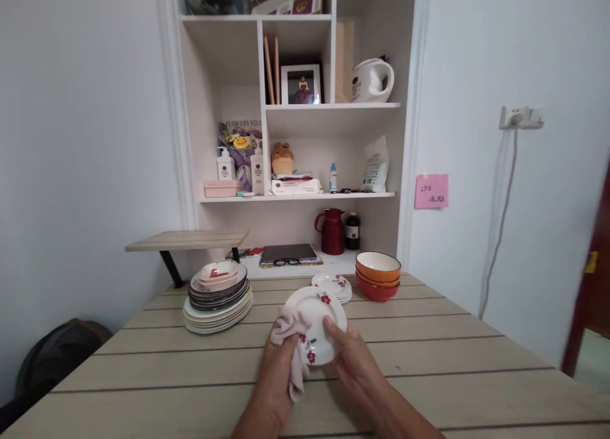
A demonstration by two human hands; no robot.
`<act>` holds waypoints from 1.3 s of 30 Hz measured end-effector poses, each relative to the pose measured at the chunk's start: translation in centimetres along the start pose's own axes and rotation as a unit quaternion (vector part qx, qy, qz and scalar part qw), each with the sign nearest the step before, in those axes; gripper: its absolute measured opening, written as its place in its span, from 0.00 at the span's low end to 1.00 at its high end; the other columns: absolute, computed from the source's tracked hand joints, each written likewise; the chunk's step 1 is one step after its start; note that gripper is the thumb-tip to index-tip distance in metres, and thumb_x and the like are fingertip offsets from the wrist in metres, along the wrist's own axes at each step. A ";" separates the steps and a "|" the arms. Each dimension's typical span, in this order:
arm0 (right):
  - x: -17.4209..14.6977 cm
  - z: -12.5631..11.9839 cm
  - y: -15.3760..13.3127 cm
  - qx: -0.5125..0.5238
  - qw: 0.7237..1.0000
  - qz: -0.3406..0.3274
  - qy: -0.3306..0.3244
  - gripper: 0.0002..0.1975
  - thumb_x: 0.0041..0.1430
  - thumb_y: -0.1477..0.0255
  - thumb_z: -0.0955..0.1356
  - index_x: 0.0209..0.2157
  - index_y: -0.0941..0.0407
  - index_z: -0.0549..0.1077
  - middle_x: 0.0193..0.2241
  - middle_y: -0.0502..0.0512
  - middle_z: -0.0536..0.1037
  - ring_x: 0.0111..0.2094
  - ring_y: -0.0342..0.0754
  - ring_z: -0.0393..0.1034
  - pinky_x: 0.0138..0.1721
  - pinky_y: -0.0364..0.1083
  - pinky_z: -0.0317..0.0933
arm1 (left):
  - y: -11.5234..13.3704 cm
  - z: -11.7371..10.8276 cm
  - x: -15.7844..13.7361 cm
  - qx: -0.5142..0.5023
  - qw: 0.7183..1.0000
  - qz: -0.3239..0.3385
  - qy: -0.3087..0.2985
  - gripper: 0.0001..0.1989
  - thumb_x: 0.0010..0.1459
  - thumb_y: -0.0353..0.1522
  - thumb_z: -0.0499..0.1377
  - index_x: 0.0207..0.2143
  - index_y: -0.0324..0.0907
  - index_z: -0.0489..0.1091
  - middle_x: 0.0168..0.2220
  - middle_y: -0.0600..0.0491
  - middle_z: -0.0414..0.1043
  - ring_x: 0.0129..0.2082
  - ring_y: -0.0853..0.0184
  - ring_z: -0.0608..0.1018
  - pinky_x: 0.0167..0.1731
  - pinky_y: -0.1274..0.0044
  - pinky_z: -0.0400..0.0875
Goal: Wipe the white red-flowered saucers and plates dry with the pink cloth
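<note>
A white plate with red flowers [324, 321] is held up, tilted, above the table in front of me. My right hand [350, 353] grips its right edge, thumb on the face and fingers behind. In my left hand [279, 369] a pale pink cloth [291, 328] is bunched and pressed against the plate's left side; one end hangs down below the rim. The fingers of my left hand are partly hidden by the cloth. Just behind, a short stack of matching flowered plates [332, 286] lies on the table.
The slatted wooden table [443, 363] bears a tall stack of plates [216, 321] topped by a small red-and-white dish [219, 272] at left. Nested orange and red bowls [378, 280] stand at right. Behind are a raised wooden shelf [188, 239], a laptop [290, 253] and a red jug [332, 232].
</note>
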State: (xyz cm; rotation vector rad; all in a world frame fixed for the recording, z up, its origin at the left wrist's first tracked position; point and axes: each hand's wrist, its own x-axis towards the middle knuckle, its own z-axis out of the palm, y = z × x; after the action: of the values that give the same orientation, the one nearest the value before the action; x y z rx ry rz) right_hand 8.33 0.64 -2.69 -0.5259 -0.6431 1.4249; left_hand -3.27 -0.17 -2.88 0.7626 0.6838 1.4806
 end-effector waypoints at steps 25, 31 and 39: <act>-0.2 0.2 -1.2 -0.186 0.981 -0.001 -0.064 0.23 0.50 0.56 0.72 0.41 0.59 0.76 0.30 0.59 0.82 0.27 0.51 0.75 0.31 0.48 0.66 | 1.8 -1.5 0.9 0.149 0.989 0.006 -0.016 0.24 0.40 0.36 0.70 0.43 0.43 0.73 0.33 0.52 0.78 0.25 0.69 0.77 0.28 0.80 0.70; -0.2 0.4 -0.1 -0.081 0.997 0.011 0.014 0.26 0.50 0.56 0.73 0.46 0.57 0.73 0.34 0.59 0.83 0.31 0.53 0.78 0.32 0.48 0.69 | 0.8 -0.4 0.6 0.066 0.998 -0.014 0.003 0.28 0.40 0.39 0.71 0.46 0.43 0.72 0.37 0.50 0.80 0.31 0.64 0.81 0.31 0.77 0.73; 0.2 0.4 -0.7 -0.056 0.998 -0.015 0.025 0.27 0.50 0.58 0.73 0.47 0.58 0.73 0.37 0.60 0.83 0.33 0.54 0.78 0.34 0.49 0.69 | 0.0 0.5 0.0 0.063 0.998 0.001 -0.006 0.29 0.42 0.38 0.71 0.49 0.43 0.71 0.42 0.48 0.79 0.38 0.64 0.81 0.35 0.79 0.74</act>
State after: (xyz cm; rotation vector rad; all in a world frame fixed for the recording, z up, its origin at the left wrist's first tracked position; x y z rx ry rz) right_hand 8.60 0.76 -1.93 -0.6355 -0.6910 1.3501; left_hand -2.90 -0.18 -2.59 0.8673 0.7736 1.4437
